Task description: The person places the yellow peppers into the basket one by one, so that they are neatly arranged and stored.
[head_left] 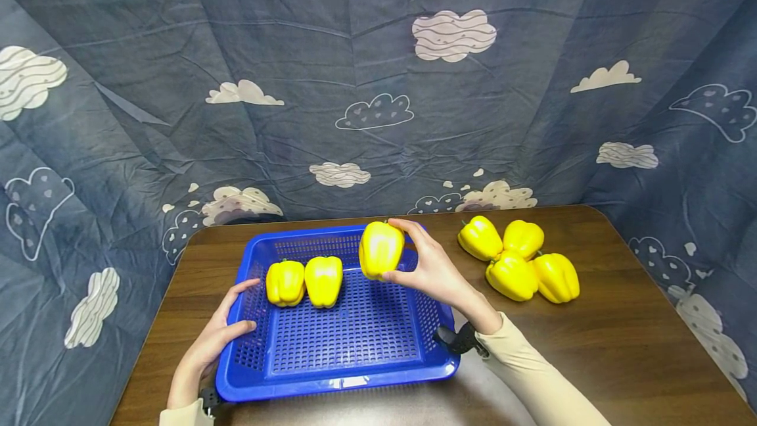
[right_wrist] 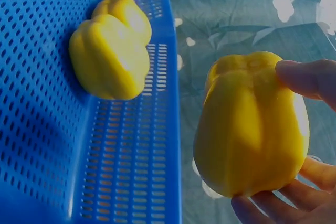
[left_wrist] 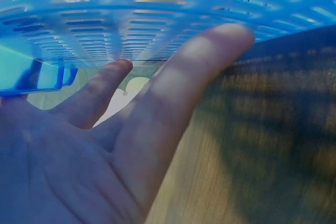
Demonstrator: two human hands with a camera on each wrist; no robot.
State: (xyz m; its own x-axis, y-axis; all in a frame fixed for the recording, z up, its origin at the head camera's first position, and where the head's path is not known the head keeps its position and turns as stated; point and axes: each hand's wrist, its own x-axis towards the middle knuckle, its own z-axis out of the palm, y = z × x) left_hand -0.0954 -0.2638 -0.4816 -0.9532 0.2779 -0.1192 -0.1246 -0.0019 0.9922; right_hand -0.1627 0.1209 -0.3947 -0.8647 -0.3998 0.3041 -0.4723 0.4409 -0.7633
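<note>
My right hand (head_left: 428, 268) holds a yellow bell pepper (head_left: 380, 250) over the back right of the blue plastic basket (head_left: 337, 383), thumb on one side and fingers on the other. In the right wrist view this pepper (right_wrist: 252, 129) is seen close, broad and lobed. At the basket's left side, my left hand (head_left: 215, 331) rests with thumb and finger spread across the rim. The left wrist view shows that hand (left_wrist: 121, 140) with straight fingers against the slotted wall (left_wrist: 157, 19). Two yellow bell peppers, one at left (head_left: 285, 283) and one beside it (head_left: 323, 281), sit inside the basket.
Several more yellow bell peppers (head_left: 513, 275) lie in a cluster on the wooden table (head_left: 615, 347), right of the basket. A blue curtain with cloud prints (head_left: 378, 71) hangs behind the table and along both sides.
</note>
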